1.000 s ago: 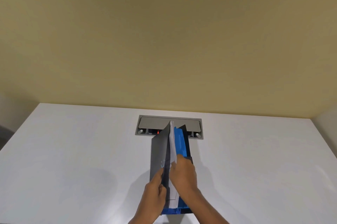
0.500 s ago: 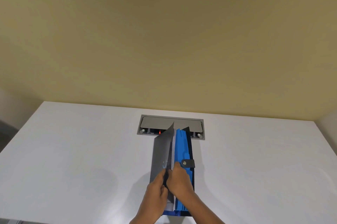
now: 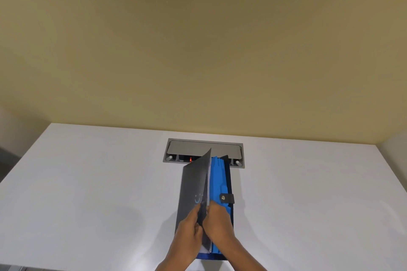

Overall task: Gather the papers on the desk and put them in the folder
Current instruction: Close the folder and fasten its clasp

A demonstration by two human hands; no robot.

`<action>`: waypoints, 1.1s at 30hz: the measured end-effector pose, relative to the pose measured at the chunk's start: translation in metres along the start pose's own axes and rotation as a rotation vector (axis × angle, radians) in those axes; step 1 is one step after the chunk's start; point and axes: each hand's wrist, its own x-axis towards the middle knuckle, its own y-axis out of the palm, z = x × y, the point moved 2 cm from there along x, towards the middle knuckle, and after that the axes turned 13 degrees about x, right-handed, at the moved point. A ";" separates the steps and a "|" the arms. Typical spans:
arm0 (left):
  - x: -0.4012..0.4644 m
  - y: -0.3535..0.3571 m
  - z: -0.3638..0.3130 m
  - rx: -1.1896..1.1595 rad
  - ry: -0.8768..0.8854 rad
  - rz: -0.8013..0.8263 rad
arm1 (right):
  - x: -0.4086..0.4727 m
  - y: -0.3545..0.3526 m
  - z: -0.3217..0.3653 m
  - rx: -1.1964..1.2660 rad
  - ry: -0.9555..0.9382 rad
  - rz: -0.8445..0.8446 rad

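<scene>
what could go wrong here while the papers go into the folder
1. The papers sit in a thin slot behind the dark front cover; their edges could catch on the blue dividers and crumple.
2. The left hand holds the cover back; if it slips, the cover may close on the right hand.
3. The snap strap hangs loose and might snag.

Soft, even overhead light reaches my feed; the white surface shows a faint shadow left of the hands, no glare, mild wide-angle bowing at the edges, slight softness overall.
</scene>
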 end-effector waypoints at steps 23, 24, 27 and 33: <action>0.031 0.150 0.016 0.464 -0.037 0.150 | -0.010 -0.087 -0.125 -0.016 0.133 -0.166; 0.031 0.151 0.023 0.471 -0.039 0.122 | -0.008 -0.086 -0.128 -0.011 0.130 -0.152; 0.033 0.146 0.037 0.495 -0.046 0.107 | -0.001 -0.079 -0.129 -0.007 0.105 -0.130; 0.039 0.117 0.081 0.636 -0.053 0.141 | 0.019 -0.058 -0.112 -0.053 0.049 -0.078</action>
